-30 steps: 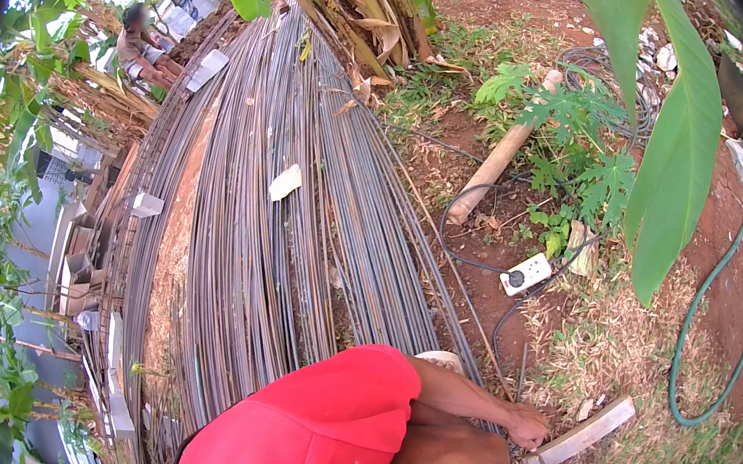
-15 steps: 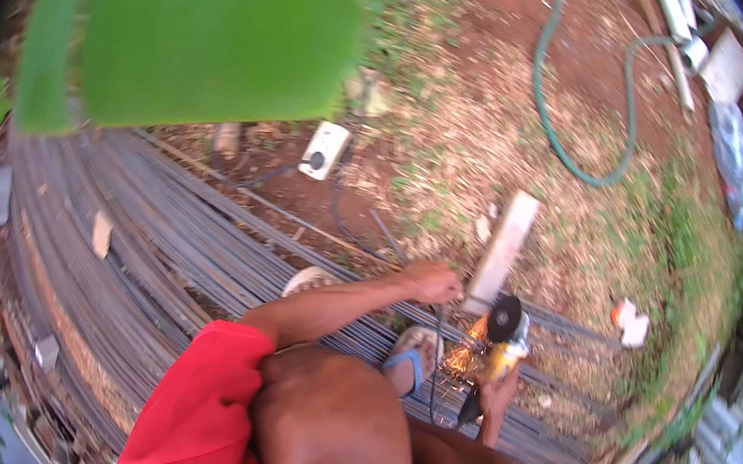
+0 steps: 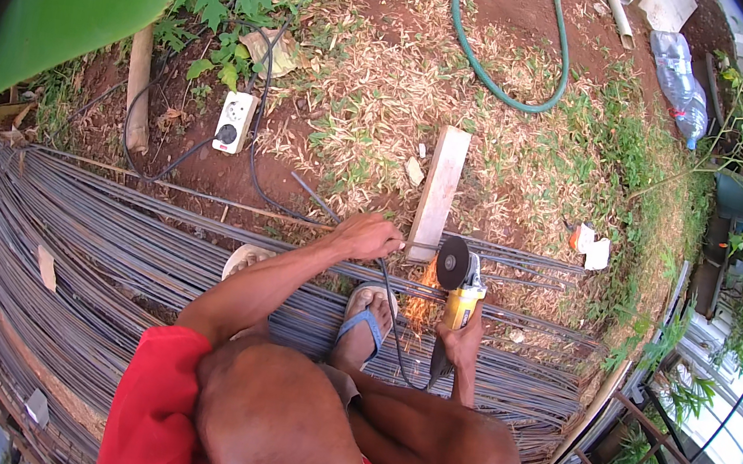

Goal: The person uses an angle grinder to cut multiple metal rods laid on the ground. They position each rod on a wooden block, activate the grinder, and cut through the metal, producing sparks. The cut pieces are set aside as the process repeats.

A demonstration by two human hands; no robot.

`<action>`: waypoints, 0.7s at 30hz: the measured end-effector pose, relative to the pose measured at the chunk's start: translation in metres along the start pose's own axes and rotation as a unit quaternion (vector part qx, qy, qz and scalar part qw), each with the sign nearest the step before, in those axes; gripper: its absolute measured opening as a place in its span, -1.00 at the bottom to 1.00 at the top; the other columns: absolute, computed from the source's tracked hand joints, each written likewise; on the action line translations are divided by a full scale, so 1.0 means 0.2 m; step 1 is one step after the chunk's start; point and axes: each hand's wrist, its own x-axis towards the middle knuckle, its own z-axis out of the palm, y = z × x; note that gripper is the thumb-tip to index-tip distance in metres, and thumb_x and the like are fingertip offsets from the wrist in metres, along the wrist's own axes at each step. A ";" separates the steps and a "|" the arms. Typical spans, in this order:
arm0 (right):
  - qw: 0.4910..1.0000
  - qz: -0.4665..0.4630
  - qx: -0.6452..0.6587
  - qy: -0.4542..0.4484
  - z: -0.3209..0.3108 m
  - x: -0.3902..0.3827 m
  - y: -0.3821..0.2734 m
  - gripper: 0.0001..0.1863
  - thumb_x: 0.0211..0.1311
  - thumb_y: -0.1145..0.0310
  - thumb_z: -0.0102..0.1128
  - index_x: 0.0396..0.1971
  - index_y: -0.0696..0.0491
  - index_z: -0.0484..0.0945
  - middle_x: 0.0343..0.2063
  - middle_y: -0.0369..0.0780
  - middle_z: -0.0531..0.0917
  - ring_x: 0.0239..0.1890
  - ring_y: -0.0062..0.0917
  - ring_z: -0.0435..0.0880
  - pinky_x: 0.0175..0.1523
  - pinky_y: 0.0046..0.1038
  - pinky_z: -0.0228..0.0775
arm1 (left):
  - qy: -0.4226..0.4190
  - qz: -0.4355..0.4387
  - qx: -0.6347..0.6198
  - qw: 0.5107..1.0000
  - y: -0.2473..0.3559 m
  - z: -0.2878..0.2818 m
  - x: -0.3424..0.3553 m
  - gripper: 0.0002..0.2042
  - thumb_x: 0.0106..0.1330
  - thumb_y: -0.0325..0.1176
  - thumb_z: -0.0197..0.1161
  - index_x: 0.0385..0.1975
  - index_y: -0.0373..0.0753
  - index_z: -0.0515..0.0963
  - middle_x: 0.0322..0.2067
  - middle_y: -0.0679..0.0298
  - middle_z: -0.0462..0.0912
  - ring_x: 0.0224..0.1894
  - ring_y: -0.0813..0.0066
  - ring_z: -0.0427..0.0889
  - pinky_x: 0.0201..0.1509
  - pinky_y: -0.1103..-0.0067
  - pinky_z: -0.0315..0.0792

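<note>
**Metal grinding above a steel bar pile [image 3: 112, 228]**

Pile: runs beneath both hands, spreading well out to the left of the left hand [image 3: 369, 236]. Green hose [image 3: 517, 105]: on the ground, well beyond both hands. Wooden board [image 3: 439, 194]: just right of the left hand, reaching away from it. Angle grinder [image 3: 462, 308], yellow: in the right hand [image 3: 460, 340], whose fingers are wrapped round the body. Power outlet block [image 3: 235, 122], white: beyond and left of the left hand. Cutting disc [image 3: 452, 262]: ahead of the right hand. Thin bar [image 3: 418, 245]: gripped by the closed left hand, crossing the board's near end toward the disc; contact cannot be told. Orange sparks [image 3: 423, 305]: between the hands.
</note>
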 end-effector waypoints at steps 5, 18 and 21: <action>1.000 -0.019 -0.002 0.002 0.00 0.03 -0.01 -0.18 -0.06 0.39 0.46 0.31 0.15 0.37 -0.15 -0.03 0.75 -0.12 -0.26 0.76 0.10 -0.24 0.58 | -0.041 -0.018 0.026 0.999 -0.03 0.01 0.04 -0.70 0.53 -0.12 0.17 0.03 0.00 0.81 -0.49 0.02 0.75 -0.36 0.02 0.77 -0.13 0.14 0.64; 1.000 0.010 -0.013 -0.002 -0.03 0.00 -0.04 -0.27 -0.06 0.41 0.47 0.21 0.13 0.41 -0.19 -0.07 0.72 -0.16 -0.28 0.72 0.05 -0.25 0.58 | -0.004 0.002 0.003 1.000 0.01 0.00 0.03 -0.75 0.49 -0.18 0.19 -0.22 -0.08 0.81 -0.54 0.03 0.72 -0.44 0.02 0.73 -0.20 0.07 0.62; 0.999 -0.012 0.037 -0.003 0.01 -0.01 0.04 -0.28 -0.04 0.39 0.47 0.20 0.13 0.41 -0.20 -0.08 0.71 -0.17 -0.29 0.72 0.02 -0.23 0.58 | -0.004 -0.001 0.007 1.000 0.00 0.01 0.03 -0.75 0.49 -0.18 0.19 -0.19 -0.08 0.81 -0.55 0.03 0.71 -0.45 0.03 0.72 -0.20 0.07 0.61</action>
